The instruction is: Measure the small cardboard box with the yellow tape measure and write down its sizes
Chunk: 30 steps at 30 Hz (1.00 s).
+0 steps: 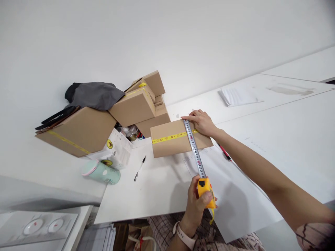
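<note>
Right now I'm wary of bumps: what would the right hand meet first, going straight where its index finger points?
Probably the lower stacked box, picture-left of the right hand; depth is unclear, so the hand might miss it.

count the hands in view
2: the right hand at the tape blade's end, on the carton; the left hand around the yellow tape measure. No others show.

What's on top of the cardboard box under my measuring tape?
On the cardboard box, a yellow printed strip runs lengthwise; the measuring blade crosses it, your right hand at the blade's far end. Whatever lies beneath blade and hand is hidden.
</note>
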Motion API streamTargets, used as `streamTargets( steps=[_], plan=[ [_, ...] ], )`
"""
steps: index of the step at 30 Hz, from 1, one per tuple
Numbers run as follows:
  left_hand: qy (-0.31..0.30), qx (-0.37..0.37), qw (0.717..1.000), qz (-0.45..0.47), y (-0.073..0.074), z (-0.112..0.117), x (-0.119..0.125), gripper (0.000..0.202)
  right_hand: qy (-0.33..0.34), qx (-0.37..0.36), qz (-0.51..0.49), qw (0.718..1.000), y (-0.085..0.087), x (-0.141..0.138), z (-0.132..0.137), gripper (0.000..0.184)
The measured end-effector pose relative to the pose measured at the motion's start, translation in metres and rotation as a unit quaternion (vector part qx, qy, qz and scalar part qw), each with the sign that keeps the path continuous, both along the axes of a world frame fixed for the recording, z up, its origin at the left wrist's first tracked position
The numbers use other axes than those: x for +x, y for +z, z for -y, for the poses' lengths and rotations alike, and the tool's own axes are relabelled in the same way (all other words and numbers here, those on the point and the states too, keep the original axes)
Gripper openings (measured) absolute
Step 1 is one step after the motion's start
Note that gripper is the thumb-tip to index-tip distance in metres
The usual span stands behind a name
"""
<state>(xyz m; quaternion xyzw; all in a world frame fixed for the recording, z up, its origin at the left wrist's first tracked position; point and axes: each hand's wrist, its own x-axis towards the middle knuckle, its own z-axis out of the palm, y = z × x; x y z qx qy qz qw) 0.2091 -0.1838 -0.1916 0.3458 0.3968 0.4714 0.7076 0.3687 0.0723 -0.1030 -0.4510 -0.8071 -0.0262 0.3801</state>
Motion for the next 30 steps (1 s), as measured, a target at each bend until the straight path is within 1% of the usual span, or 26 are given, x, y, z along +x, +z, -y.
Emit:
streamTargets(
  steps=[12,17,21,24,27,30],
  plan=[
    [-0.002,-0.005,1.000,-0.004,0.002,0.001,-0.001,0.081,0.009,0.003,-0.008,1.000,-0.003,0.001,-0.001,0.050],
    [0.000,-0.003,1.000,-0.014,0.004,0.001,-0.001,0.080,0.004,0.004,0.001,1.000,-0.002,0.001,-0.001,0.050],
    [0.002,0.002,1.000,-0.018,0.007,0.001,-0.001,0.080,0.002,-0.002,-0.008,1.000,-0.001,0.000,0.001,0.049],
    [-0.001,0.006,1.000,-0.019,0.007,0.002,-0.002,0.081,0.007,-0.007,-0.011,1.000,0.001,0.000,0.002,0.048],
    [0.001,0.017,1.000,-0.007,0.004,0.009,-0.007,0.081,0.000,-0.009,-0.015,1.000,0.004,0.000,0.007,0.047],
    [0.023,0.049,0.998,-0.014,0.002,0.025,-0.015,0.081,-0.017,-0.004,-0.028,0.999,0.007,0.000,0.022,0.043]
  ],
)
